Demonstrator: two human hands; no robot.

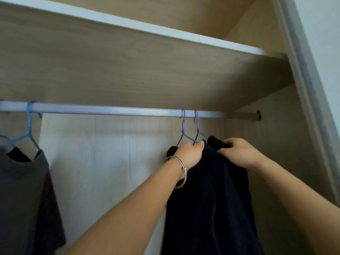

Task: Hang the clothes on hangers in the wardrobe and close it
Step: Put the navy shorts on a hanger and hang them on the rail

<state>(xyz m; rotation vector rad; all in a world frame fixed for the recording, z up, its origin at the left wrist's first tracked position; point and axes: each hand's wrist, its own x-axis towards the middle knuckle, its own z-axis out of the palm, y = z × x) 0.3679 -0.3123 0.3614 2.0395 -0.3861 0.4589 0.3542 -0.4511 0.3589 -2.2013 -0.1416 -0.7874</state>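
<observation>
A dark navy garment (211,199) hangs below two purple wire hangers (184,129) hooked on the silver wardrobe rail (110,109), right of centre. My left hand (190,153), with a metal bangle on the wrist, grips the garment's top at the hangers' shoulders. My right hand (237,151) grips the garment's upper right edge. At the far left a grey T-shirt (22,190) hangs on a blue hanger (29,126) on the same rail.
A wooden shelf (147,57) runs just above the rail. The wardrobe's back panel (103,162) shows between the two garments. The right side wall (276,144) and grey door frame (312,89) stand close to my right arm.
</observation>
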